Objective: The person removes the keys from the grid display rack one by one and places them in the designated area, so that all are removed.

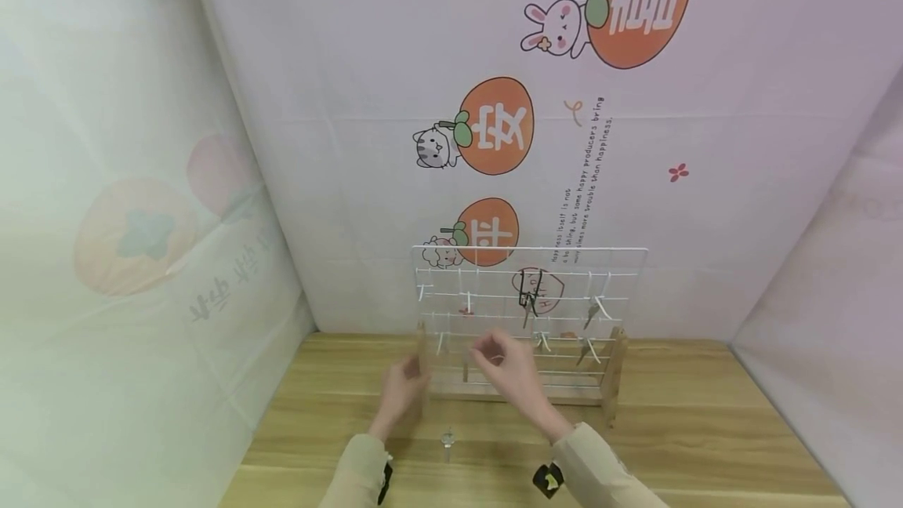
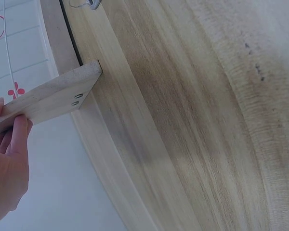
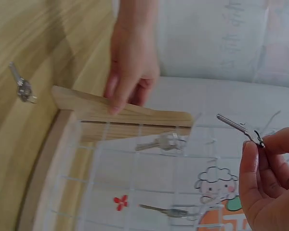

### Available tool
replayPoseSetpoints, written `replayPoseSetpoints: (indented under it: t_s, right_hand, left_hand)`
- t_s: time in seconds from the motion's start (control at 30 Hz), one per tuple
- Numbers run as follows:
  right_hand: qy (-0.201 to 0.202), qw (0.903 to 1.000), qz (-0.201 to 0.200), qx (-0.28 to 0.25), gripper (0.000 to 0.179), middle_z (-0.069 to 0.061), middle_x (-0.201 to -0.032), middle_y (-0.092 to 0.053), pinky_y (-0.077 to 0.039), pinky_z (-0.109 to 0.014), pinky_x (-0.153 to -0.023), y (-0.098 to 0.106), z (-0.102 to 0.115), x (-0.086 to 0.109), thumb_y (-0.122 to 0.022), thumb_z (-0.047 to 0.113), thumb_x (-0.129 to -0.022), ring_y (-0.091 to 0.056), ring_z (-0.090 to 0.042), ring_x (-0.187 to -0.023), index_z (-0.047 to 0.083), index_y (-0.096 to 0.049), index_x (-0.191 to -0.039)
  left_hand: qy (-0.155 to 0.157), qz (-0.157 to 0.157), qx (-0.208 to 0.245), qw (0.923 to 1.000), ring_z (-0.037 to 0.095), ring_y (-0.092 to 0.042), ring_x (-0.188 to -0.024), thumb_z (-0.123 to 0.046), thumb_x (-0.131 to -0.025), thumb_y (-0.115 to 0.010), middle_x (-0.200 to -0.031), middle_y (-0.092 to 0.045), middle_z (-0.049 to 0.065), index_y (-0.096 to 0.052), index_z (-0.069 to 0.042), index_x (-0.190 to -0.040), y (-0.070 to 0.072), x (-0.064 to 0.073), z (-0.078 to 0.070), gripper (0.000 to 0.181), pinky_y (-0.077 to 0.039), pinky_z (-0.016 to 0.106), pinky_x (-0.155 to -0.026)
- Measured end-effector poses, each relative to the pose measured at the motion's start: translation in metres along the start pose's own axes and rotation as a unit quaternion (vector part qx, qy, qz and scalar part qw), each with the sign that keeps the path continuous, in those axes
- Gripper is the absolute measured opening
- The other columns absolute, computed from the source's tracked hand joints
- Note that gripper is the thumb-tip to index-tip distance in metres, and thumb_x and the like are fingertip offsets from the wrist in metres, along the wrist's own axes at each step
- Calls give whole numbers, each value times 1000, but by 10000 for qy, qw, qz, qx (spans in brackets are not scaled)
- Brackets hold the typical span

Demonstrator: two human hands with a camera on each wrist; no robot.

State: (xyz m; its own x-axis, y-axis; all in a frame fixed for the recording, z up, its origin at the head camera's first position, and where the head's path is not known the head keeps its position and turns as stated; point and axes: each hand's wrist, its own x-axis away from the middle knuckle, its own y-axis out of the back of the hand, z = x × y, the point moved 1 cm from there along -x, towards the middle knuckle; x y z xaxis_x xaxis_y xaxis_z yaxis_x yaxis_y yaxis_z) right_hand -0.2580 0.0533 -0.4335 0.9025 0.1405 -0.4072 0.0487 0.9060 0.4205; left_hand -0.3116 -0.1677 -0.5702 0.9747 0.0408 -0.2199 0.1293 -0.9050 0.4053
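A white wire grid rack (image 1: 529,248) stands on the table between wooden side posts, with keys hanging from its hooks. My left hand (image 1: 404,392) grips the left wooden post (image 2: 53,96), thumb on one face and fingers on the other. In front of the rack's left half, my right hand (image 1: 513,371) pinches a silver key (image 3: 238,127) by its head between thumb and fingers. The shaft of that key points away from the fingertips, toward the grid. In the right wrist view, two keys hang on the grid nearby, an upper key (image 3: 164,142) and a lower key (image 3: 171,210).
Another key (image 1: 447,441) lies on the wooden table (image 1: 691,414) in front of the rack, between the forearms. More keys, such as a hanging key (image 1: 592,312), are on the rack's right side. A printed cloth backdrop (image 1: 353,179) rises behind.
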Motion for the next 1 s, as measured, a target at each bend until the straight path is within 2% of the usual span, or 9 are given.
replayPoseSetpoints:
  t_s: [0.2,0.37,0.57,0.83,1.0]
  right_hand:
    - [-473,9981,387,-114,7,-3,-83,-71,-56,-14,-68,-12,-22,16,-73,6,-85,-62,-6,-74,10,-68,-89]
    - [-443,9976,524,-12,7,-5,-83,-72,-56,-13,-66,-24,-42,29,-72,5,-85,-61,-4,-72,8,-67,-88]
    - [-432,9963,738,129,5,-4,-80,-69,-52,-12,-62,-36,-64,43,-70,3,-84,-56,0,-69,4,-67,-87]
    - [-829,9932,801,139,6,-2,-74,-65,-45,-12,-55,-50,-90,56,-70,6,-83,-50,0,-63,3,-65,-85]
    - [-876,9928,810,94,6,-4,-73,-65,-45,-12,-53,-58,-104,60,-70,4,-81,-49,-1,-62,2,-65,-84]
  left_hand:
    - [-9,1,-59,10000,44,-65,-112,-5,-87,-71,-121,-66,31,-57,12,-127,1,0,-1,46,-57,52,-97]
    - [-47,-42,-204,9998,43,-66,-111,-6,-86,-73,-120,-67,30,-58,11,-126,1,-1,1,47,-57,51,-96]
    - [-54,-34,-174,9998,43,-66,-110,-6,-86,-72,-120,-67,29,-59,10,-126,0,-1,2,45,-58,51,-95]
    - [-71,-53,-176,9998,44,-66,-109,-9,-86,-73,-119,-67,31,-58,12,-126,0,-1,2,48,-58,52,-94]
    - [-142,-107,-168,9997,42,-68,-106,-11,-85,-74,-116,-68,31,-61,11,-123,1,-1,2,45,-59,51,-92]
